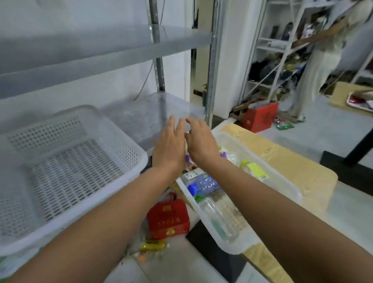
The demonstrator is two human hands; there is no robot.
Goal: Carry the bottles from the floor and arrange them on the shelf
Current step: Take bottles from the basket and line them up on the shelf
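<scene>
The bottles lie on their sides in a clear plastic tub at the near right, which rests on a low board-topped table. One has a blue cap, one a green cap, and further in there are smaller ones with yellow and purple labels. Piled like this they cannot roll away, but each must be lifted out and turned upright before it can stand on the shelf. A few small packets and a red box are on the floor between the tub and the rack.

Both arms reach forward over the far end of the tub. The left hand is flat with the fingers straight and close together, holding nothing. The right hand is just beside it, almost touching, fingers loosely curled and spread, also empty as far as I can see. I judge they are between two bottles and not gripping.

The metal shelf beyond the fingertips is bare on its right part – the likely place for the next bottle. On its left part stands an empty white perforated basket. In the far right a second person stands at another rack, blurred – not part of this work
</scene>
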